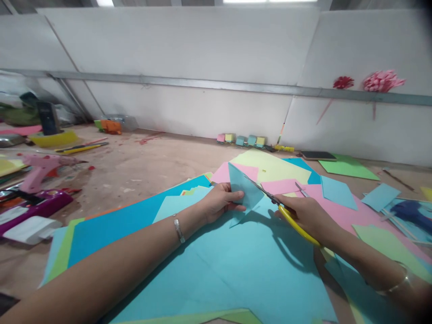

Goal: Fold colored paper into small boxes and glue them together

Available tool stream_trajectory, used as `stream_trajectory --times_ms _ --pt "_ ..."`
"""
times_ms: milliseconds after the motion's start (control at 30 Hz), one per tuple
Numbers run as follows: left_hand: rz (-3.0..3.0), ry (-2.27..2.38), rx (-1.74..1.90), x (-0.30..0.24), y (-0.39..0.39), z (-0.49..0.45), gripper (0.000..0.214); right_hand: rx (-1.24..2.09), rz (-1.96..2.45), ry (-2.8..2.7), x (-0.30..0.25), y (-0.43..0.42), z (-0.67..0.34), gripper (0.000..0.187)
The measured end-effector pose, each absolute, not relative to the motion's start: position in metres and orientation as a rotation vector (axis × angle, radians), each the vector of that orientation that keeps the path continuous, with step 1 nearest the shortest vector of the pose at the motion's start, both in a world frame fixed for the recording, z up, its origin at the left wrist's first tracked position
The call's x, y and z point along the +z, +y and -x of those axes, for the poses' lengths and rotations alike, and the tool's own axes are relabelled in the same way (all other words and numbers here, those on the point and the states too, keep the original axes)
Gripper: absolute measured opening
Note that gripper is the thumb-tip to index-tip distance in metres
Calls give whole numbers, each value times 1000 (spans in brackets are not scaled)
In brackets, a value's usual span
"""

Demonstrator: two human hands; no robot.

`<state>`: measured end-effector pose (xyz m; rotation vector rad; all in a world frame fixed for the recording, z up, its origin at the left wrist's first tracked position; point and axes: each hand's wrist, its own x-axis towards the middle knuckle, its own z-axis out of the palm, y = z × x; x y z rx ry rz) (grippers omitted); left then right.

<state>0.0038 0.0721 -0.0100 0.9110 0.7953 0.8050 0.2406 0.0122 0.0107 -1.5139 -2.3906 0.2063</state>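
The scene is being lit brightly and evenly from above and ahead, with pale light panels (266, 1) being glimpsed along the top edge. A soft shadow is being thrown toward the viewer on the large blue sheet (236, 270) by the right hand (305, 215) and its yellow scissors (294, 224). A fainter one is being cast under the folded blue piece (245, 191) held in the left hand (221, 202). The wall rail (202, 84) is being bowed by the wide lens, and the right-hand corners are being darkened and blurred.
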Motion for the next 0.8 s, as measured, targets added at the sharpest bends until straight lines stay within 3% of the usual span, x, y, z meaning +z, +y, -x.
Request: stream_trajectory --times_ms 800 --pt "-915 777 802 -11 72 -4 6 219 1452 -2376 10 15 -242 33"
